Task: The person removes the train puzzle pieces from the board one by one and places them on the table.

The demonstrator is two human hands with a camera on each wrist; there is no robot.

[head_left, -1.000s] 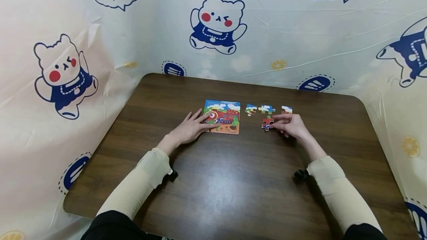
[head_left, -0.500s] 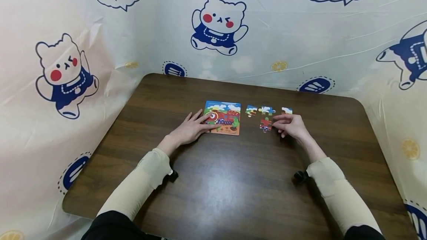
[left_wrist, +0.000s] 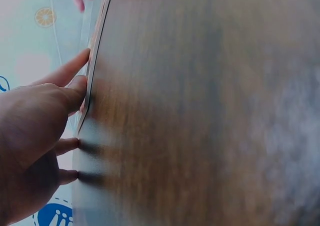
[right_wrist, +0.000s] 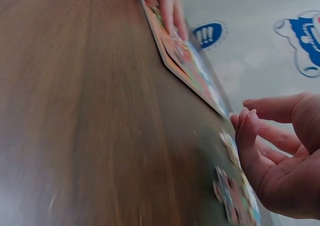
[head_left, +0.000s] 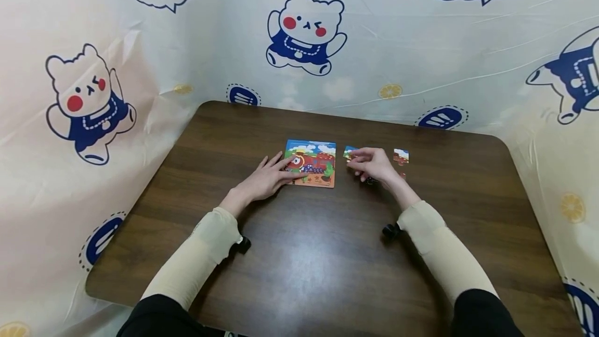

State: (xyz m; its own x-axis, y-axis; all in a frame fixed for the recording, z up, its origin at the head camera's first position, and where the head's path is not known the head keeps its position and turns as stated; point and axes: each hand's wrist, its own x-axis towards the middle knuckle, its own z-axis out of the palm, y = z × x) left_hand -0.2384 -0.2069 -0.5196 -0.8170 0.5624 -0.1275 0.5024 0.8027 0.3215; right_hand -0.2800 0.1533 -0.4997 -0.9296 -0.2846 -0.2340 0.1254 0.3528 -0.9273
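Observation:
My left hand [head_left: 267,178] rests spread over the left part of a small jigsaw puzzle board [head_left: 323,183], which shows a red train under a blue sky. In the left wrist view that hand [left_wrist: 37,131] has its thumb and index finger at the board's edge [left_wrist: 100,38]. Over the loose puzzle pieces right of the board, my right hand [head_left: 374,164] hovers with fingers loosely bent, nearest a blue-sky piece [head_left: 350,151]. Nothing shows between the fingertips of that hand [right_wrist: 280,151] in the right wrist view. It hides the middle pieces from the head view.
Farther right lies another puzzle piece [head_left: 401,156] with sky and red, and a bit of a red piece [head_left: 402,175] shows below it. The brown wooden table [head_left: 290,259] meets a printed cloth backdrop [head_left: 365,56] at its far edge.
The red middle piece first slid slightly left under the right fingers, below the cloud piece. Then my right hand let go and moved left, over the leftmost loose piece. My left hand stayed put.

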